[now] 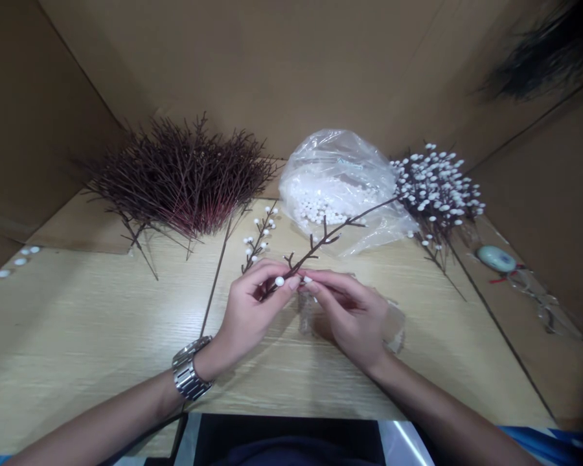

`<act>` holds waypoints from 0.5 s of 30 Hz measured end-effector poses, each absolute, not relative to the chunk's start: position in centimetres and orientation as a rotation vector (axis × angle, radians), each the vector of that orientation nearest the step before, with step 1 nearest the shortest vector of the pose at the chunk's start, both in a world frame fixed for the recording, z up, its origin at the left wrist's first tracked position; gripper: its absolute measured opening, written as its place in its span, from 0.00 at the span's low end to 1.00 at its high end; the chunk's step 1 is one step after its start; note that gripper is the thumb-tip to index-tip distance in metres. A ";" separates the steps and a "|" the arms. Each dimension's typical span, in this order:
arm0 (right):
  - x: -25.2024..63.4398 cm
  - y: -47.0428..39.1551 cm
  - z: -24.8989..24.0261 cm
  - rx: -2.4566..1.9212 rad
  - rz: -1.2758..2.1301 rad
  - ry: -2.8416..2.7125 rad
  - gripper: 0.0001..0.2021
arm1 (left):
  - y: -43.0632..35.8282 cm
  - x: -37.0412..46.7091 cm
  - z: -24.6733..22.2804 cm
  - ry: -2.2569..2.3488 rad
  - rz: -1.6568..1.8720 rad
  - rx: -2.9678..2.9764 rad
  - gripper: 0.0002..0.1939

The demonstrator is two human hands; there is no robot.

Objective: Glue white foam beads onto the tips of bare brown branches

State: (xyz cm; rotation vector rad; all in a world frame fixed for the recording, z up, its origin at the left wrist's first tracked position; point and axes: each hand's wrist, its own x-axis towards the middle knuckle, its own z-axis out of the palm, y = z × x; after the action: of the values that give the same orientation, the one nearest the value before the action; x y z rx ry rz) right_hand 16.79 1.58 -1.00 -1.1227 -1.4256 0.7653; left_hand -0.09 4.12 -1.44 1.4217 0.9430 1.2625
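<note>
My left hand [252,310] is closed around a dark brown branch [328,238] that slants up to the right. One white berry [279,281] sits on the branch by my left thumb. My right hand [357,317] pinches a small white berry [308,280] beside the branch, its fingertips near those of my left hand. Behind my left hand lies a twig with several white berries [258,239]. A clear plastic bag [340,162] holding many white berries rests beyond the branch.
Bare dark branches [184,175] are piled at the back left. White-berried branches [437,188] lie at the back right, near a pale green oval object [496,258] and glasses [539,298]. Loose white berries [20,261] lie far left. Cardboard walls [252,65] surround the table [102,323].
</note>
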 end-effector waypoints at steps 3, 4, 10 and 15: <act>16.8 1.6 -1.0 -1.128 0.762 -1.431 0.12 | 4.1 0.0 -1.4 0.950 1.264 1.416 0.01; 16.8 1.6 -1.0 -1.138 0.752 -1.433 0.12 | 4.1 0.0 -1.4 0.948 1.269 1.419 0.01; 16.5 1.9 -0.9 -1.099 0.767 -1.435 0.13 | 4.4 0.0 -1.3 0.968 1.270 1.447 0.02; 19.0 1.7 0.2 -1.085 0.928 -1.509 0.15 | 4.2 -0.2 -1.1 0.993 1.241 1.458 0.02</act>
State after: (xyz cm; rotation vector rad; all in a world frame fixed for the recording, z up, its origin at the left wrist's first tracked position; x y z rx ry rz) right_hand 19.00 1.67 0.16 -1.0846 -1.5091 0.9283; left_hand -0.16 4.15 -1.10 1.4582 0.9925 1.2407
